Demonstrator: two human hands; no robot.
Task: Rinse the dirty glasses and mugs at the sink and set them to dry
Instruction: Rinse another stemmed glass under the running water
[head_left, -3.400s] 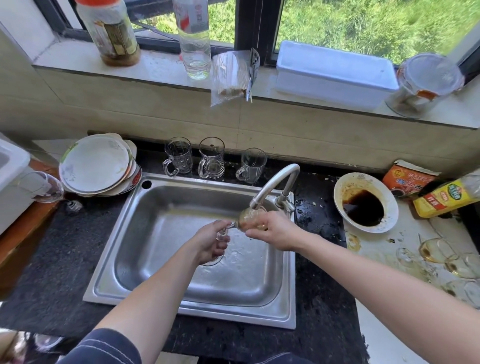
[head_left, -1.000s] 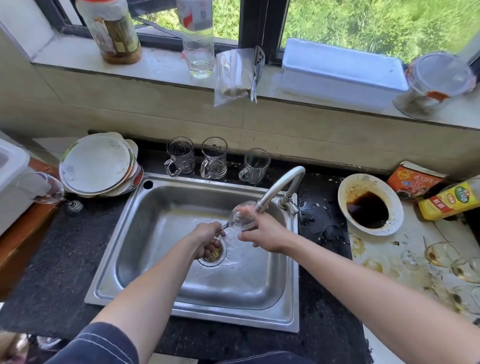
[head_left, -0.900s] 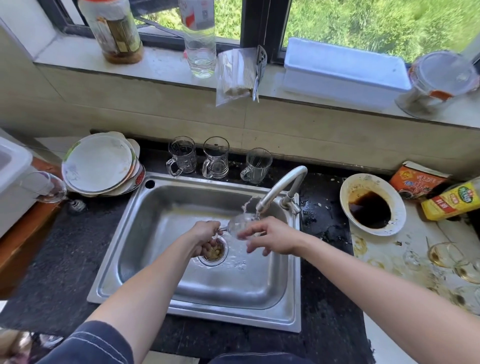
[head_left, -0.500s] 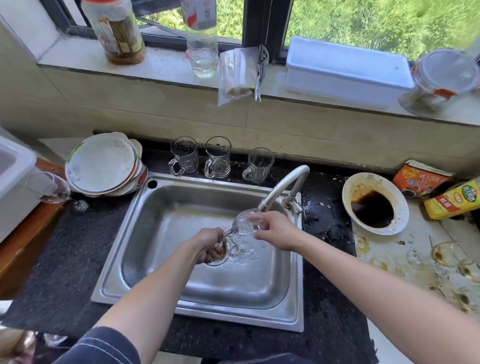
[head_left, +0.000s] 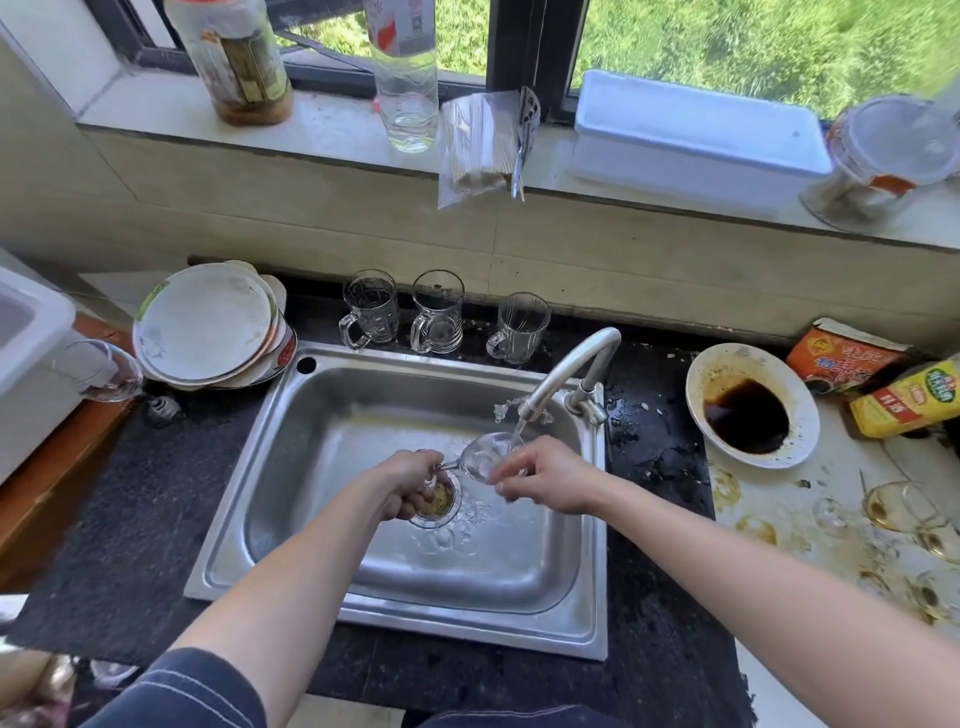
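Observation:
A clear wine glass (head_left: 480, 456) lies tilted under the running tap (head_left: 563, 371), over the steel sink (head_left: 332, 415). My left hand (head_left: 402, 483) grips its stem and foot above the drain. My right hand (head_left: 540, 480) touches the bowl's rim with loosely bent fingers, slightly blurred. Three glass mugs (head_left: 439, 312) stand in a row behind the sink. Several stained wine glasses (head_left: 904, 512) lie on the dirty counter at the right. Another wine glass (head_left: 104, 370) sits at the far left.
A stack of plates (head_left: 205, 325) leans left of the sink. A bowl with dark sauce (head_left: 750, 408) and food packets (head_left: 904, 397) sit to the right. Bottles (head_left: 236, 60), a bag and a white box (head_left: 691, 143) line the windowsill.
The glass has stayed under the tap, turning a little in my hands. My right hand has shifted from clasping the bowl to touching its rim. The camera has drifted slightly.

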